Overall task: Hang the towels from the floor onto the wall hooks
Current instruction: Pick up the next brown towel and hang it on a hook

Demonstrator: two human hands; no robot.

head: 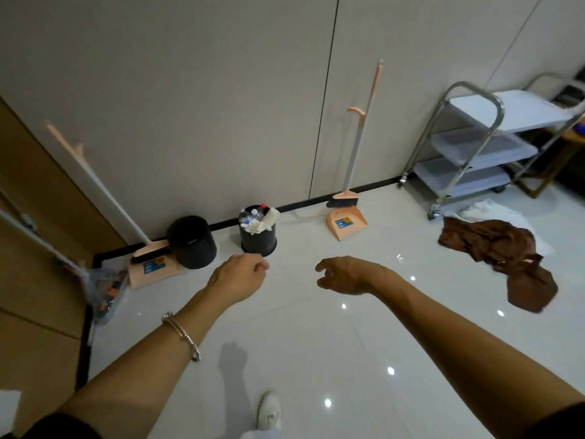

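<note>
Nothing is yet hung, as far as can be judged: a brown towel [493,248] is seen crumpled on the floor [316,327] at the right, and a white towel [481,210] is bunched just behind it, beside the cart [487,150]. No wall hooks are shown. Both hands are held out empty: the left hand [240,277] is loosely curled, the right hand [342,275] relaxed with its fingers bent. The brown cloth appears soft and limp, thrown into deep creases; the tiles are glossy and lights are mirrored in them; the cart is built of shiny metal tubing with pale trays.
</note>
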